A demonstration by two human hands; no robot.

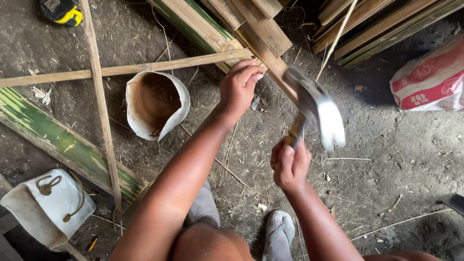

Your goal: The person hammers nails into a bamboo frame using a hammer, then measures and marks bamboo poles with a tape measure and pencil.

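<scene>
We are observing the left hand point(239, 87) extending toward twelve o'clock, arm nearly straight, fingers curling palm-down with knuckles showing. The right hand point(289, 164) is sitting lower, toward four o'clock of the left, fist closing tight, forearm rising from five o'clock.

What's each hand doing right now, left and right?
Left hand: fingers curled down on the thin wooden strip, pressing it against the bamboo slat.
Right hand: closed around the handle of the hammer, head raised and blurred.
</scene>
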